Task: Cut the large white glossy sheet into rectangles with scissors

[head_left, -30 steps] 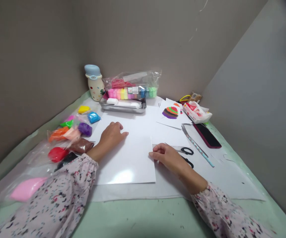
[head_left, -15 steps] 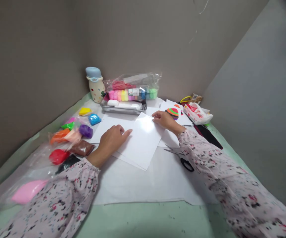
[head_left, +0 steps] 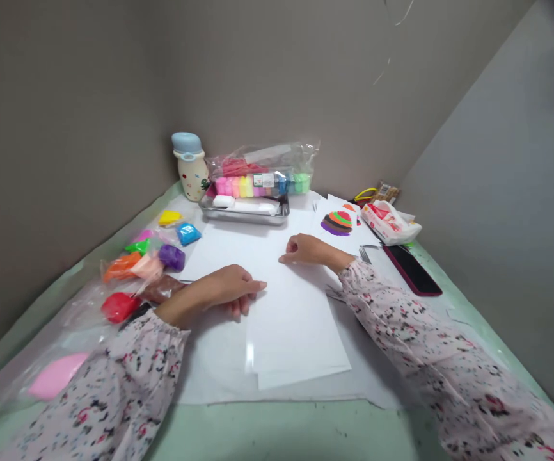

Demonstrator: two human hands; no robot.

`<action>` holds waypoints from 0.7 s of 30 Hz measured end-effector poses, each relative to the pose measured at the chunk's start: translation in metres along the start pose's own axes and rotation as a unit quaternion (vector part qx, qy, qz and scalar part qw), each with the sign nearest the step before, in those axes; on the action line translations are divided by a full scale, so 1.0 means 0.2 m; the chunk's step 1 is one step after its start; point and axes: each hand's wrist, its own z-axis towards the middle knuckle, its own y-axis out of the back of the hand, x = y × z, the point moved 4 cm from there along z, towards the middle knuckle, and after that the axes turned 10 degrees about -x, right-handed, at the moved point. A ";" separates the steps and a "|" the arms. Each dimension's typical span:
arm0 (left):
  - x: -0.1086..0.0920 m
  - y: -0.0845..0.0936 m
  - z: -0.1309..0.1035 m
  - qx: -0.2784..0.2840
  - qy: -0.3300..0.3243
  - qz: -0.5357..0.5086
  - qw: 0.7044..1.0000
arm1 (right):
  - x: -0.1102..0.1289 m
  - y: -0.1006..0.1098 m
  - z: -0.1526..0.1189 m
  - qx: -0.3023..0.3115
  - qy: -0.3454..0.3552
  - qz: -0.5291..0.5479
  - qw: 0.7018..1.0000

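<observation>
White paper sheets (head_left: pixel 296 339) lie partly overlapping in front of me, the nearest one turned almost straight to me. At their left edge is my left hand (head_left: pixel 226 291), thumb stretched out over the paper and the other fingers loosely bent below it, apart from the thumb. Farther up the sheets, my right hand (head_left: pixel 306 248) has its thumb and fingertips pinched together at the paper. A pair of scissors (head_left: pixel 335 293) is mostly hidden under my right forearm.
Several bags of coloured clay (head_left: pixel 121 307) line the left side. At the back stand a bottle (head_left: pixel 193 173), a metal tray (head_left: pixel 243 216) and a clear bag of clay (head_left: pixel 262 169). A striped clay piece (head_left: pixel 338 223), a tissue pack (head_left: pixel 387 224) and a phone (head_left: pixel 414 269) lie right.
The front paper has come nearer to me and turned straighter. My right hand has moved toward me and left, uncovering the striped clay piece; my left hand has shifted slightly nearer.
</observation>
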 end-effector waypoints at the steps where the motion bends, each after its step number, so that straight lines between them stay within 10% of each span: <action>1: 0.00 0.00 -0.01 0.002 -0.005 0.010 1.000 | 0.02 0.00 -0.04 -0.010 0.014 0.017 1.000; 8: -0.07 0.07 -0.01 -0.281 -0.096 0.114 0.948 | -0.04 0.08 -0.54 -0.218 -0.016 0.113 0.969; 14: -0.02 0.01 0.05 -0.262 -0.116 0.190 0.939 | -0.16 -0.03 -0.89 -0.235 -0.131 0.184 0.945; 21: 0.00 0.01 0.06 -0.262 -0.120 0.196 0.937 | -0.14 -0.11 -0.89 -0.178 -0.171 0.206 0.947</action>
